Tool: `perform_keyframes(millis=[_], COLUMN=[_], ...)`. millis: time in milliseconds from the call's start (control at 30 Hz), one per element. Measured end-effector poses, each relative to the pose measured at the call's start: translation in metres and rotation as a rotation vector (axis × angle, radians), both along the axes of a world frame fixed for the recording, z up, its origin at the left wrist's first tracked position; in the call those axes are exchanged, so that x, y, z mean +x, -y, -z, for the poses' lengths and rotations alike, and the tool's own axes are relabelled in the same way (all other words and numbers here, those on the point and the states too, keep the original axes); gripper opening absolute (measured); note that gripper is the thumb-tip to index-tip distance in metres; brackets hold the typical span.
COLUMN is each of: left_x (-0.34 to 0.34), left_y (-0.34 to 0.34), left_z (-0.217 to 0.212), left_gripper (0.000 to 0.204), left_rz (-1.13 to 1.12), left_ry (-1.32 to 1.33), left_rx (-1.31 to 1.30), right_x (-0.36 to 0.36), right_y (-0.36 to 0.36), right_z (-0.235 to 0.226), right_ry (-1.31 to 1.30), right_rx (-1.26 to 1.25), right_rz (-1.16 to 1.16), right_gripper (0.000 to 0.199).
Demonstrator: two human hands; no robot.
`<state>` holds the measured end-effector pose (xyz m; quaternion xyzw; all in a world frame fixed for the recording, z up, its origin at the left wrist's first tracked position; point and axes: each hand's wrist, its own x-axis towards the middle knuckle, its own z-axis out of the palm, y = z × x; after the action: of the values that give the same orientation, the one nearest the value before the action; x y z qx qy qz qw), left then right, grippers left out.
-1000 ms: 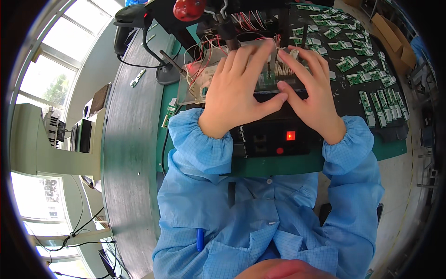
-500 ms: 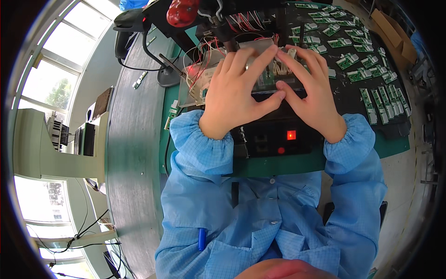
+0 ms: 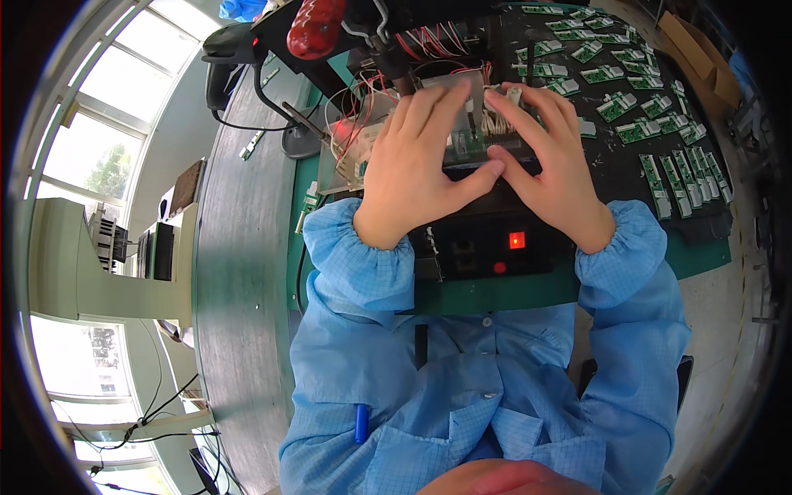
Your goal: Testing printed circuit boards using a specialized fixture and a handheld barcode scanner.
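My left hand lies over a clear plastic test fixture, palm down, its fingers stretched toward the far side. Across from it, my right hand arches over the fixture's right part with fingers and thumb apart. Its fingertips are beside a bundle of white wires. The thumbs point at each other, close together at the near edge. Between the hands part of a green circuit board shows under the clear plastic. What lies beneath my left fingers is hidden. A red-handled toggle clamp rises above the fixture.
A black box front with a lit red switch faces me. Several green circuit boards lie on the black surface at right. A handheld scanner on a stand is at far left, a cardboard box at far right.
My left fingertips have moved slightly left and away from the right ones, so the gap between the hands is wider. More of the board and wires shows. The right hand has barely moved.
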<state>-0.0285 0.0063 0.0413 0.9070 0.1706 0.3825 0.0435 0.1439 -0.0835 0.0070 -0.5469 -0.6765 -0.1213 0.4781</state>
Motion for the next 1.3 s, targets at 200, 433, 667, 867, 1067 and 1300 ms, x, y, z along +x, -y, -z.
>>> perform_keyframes(millis=[200, 433, 667, 867, 1067, 1300], left_x=[0.001, -0.01, -0.025, -0.034, -0.04, -0.019], left_y=[0.001, 0.008, 0.011, 0.04, 0.047, 0.04], left_z=[0.004, -0.005, -0.006, 0.018, 0.04, 0.048], left_gripper=[0.093, 0.076, 0.034, 0.016, 0.029, 0.035], left_rz=[0.027, 0.021, 0.244, 0.379, 0.295, 0.002], left_ry=[0.039, 0.141, 0.188, -0.078, 0.006, 0.089], left_rx=[-0.007, -0.05, 0.125, 0.088, 0.125, 0.103], right_x=[0.002, -0.002, -0.014, -0.047, -0.052, -0.026], right_y=[0.005, 0.005, -0.003, -0.053, -0.071, -0.148], right_z=[0.001, -0.005, -0.075, -0.144, -0.189, -0.245], right_ry=[0.013, 0.078, 0.17, 0.488, 0.392, -0.265], right_rx=[-0.04, -0.079, 0.256, 0.317, 0.378, -0.132], right_rz=[-0.008, 0.007, -0.01, -0.202, -0.113, -0.236], right_gripper=[0.056, 0.06, 0.07, 0.047, 0.015, 0.038])
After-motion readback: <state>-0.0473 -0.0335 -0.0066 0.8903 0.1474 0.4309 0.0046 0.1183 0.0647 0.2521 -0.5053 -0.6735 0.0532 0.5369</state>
